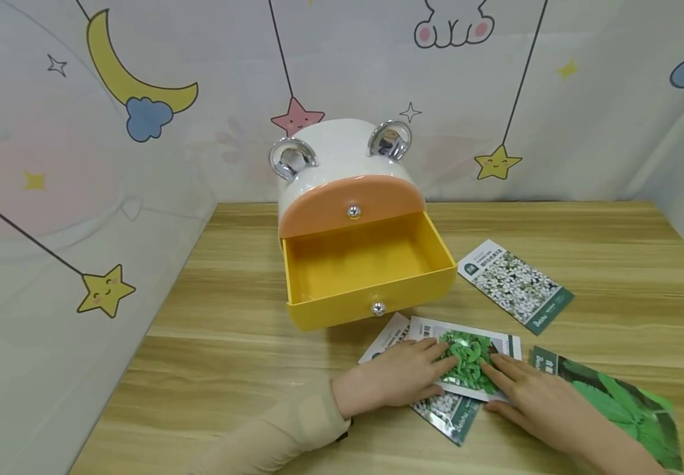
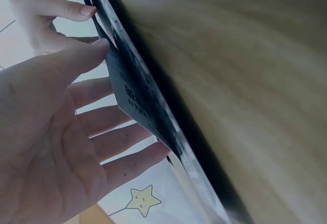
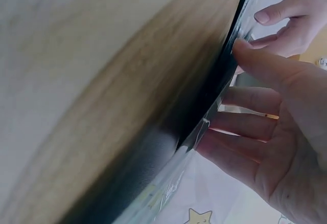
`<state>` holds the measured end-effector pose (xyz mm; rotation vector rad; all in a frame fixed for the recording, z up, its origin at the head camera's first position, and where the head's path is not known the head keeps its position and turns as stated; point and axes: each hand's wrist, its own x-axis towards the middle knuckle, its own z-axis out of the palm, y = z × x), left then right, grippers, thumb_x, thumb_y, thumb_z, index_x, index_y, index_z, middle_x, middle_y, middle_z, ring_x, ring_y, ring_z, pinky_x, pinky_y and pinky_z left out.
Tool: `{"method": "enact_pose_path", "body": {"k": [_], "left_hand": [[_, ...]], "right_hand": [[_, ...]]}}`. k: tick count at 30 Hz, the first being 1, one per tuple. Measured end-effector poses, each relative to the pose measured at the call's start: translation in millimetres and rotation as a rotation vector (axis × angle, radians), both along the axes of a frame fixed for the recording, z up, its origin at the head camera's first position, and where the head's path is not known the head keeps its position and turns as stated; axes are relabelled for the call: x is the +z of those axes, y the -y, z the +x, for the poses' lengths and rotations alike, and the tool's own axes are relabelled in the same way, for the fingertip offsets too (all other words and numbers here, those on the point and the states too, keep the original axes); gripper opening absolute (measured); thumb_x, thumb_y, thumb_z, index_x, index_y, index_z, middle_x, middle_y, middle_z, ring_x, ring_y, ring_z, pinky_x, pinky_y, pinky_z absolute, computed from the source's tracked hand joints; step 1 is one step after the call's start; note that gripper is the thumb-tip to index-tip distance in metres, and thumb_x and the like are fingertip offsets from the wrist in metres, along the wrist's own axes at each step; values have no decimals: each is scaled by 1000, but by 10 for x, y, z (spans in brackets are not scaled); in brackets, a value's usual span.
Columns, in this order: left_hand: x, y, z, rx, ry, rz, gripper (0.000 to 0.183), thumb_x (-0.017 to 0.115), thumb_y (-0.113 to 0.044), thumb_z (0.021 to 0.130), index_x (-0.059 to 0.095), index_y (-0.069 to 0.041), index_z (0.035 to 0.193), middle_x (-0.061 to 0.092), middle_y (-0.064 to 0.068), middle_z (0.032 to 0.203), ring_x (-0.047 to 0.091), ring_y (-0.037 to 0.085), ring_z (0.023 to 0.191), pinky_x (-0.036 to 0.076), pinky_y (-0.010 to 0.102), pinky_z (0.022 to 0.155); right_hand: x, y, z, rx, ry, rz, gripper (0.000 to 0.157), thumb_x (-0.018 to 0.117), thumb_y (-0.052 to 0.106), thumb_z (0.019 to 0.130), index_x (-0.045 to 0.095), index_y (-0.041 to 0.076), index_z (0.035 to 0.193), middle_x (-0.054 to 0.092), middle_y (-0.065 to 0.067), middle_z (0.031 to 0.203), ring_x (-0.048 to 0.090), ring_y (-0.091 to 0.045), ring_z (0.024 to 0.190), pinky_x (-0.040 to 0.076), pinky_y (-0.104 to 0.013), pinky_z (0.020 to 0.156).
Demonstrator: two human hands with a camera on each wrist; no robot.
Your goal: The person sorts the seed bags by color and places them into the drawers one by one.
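A green-leaf seed packet (image 1: 469, 356) overlaps a white-flower seed packet (image 1: 445, 412) on the wooden table. My left hand (image 1: 404, 373) holds its left part, fingers lying over the top and thumb at the near edge. From the right, my right hand (image 1: 540, 399) holds the same packet likewise, thumb by the near edge. In the left wrist view the packet's dark underside (image 2: 127, 88) shows between thumb and fingers of the left hand (image 2: 56, 132). The right wrist view has the right hand (image 3: 271, 127) along the packet's edge.
Behind the packets stands a white bear-eared box (image 1: 342, 148) with its yellow drawer (image 1: 342, 310) pulled out. Another white-flower packet (image 1: 514, 284) lies to the right of the drawer. A large-leaf packet (image 1: 621, 402) lies partly under the right forearm. A printed curtain (image 1: 585, 119) hangs behind.
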<state>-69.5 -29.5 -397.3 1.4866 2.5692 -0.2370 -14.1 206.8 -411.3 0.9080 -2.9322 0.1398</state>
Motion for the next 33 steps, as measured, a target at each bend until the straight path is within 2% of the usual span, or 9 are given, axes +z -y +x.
{"method": "enact_pose_path", "body": {"k": [6, 10, 13, 16, 18, 23, 27, 30, 33], "left_hand": [[21, 2, -8, -34, -23, 27, 51, 45, -41, 100, 42, -19, 145, 47, 6, 148, 49, 20, 133, 44, 28, 108], [52, 6, -9, -61, -56, 78, 44, 45, -37, 101, 49, -18, 140, 55, 5, 140, 57, 17, 125, 50, 25, 101], [70, 12, -7, -87, -91, 113, 40, 45, -36, 101, 53, -18, 136, 62, 3, 132, 63, 13, 116, 55, 21, 88], [84, 19, -6, -116, -147, 146, 36, 44, -35, 101, 57, -19, 131, 67, -1, 122, 67, 9, 106, 57, 17, 72], [95, 25, -3, -133, -190, 166, 34, 44, -34, 101, 59, -19, 128, 69, -5, 115, 68, 6, 99, 55, 15, 63], [124, 53, 19, -173, -301, 229, 29, 47, -32, 99, 65, -21, 118, 71, -10, 93, 68, 0, 79, 45, 13, 47], [164, 83, 57, -217, -411, 252, 25, 50, -34, 95, 67, -22, 109, 68, -12, 81, 65, 0, 68, 39, 15, 41], [191, 109, 93, -231, -461, 249, 24, 49, -30, 96, 66, -22, 110, 69, -12, 83, 65, 1, 69, 42, 17, 43], [216, 137, 129, -231, -476, 249, 25, 48, -25, 97, 66, -22, 115, 71, -11, 90, 67, 1, 74, 47, 17, 46]], "right_hand": [[-23, -4, 17, 75, -157, -28, 45, 76, 33, 78, 69, 6, 114, 70, -12, 113, 70, -27, 95, 59, -36, 66], [-16, -17, 28, 118, -210, -49, 34, 67, 27, 87, 69, 3, 111, 70, -12, 109, 70, -26, 92, 59, -34, 64], [-6, -20, 35, 136, -227, -47, 34, 65, 20, 84, 68, 0, 111, 70, -14, 108, 70, -27, 91, 59, -34, 64], [20, -17, 45, 116, -204, -29, 41, 71, 15, 74, 67, -1, 112, 70, -15, 109, 70, -27, 92, 59, -35, 65], [41, -14, 55, 93, -182, -12, 48, 75, 13, 68, 67, -1, 113, 70, -14, 110, 70, -27, 92, 59, -35, 64], [92, -3, 83, 96, -187, -9, 49, 75, 14, 67, 67, 0, 113, 71, -12, 109, 70, -25, 88, 58, -32, 61], [127, 10, 110, 143, -271, -38, 35, 50, 23, 92, 67, -1, 110, 72, -12, 104, 70, -24, 85, 58, -32, 60], [155, 29, 134, 151, -312, -45, 64, 13, 33, 101, 67, -1, 109, 72, -12, 103, 70, -24, 83, 58, -34, 61], [186, 48, 166, 150, -314, -49, 75, 2, 36, 100, 67, 0, 110, 72, -12, 101, 70, -25, 82, 58, -34, 61]]}}
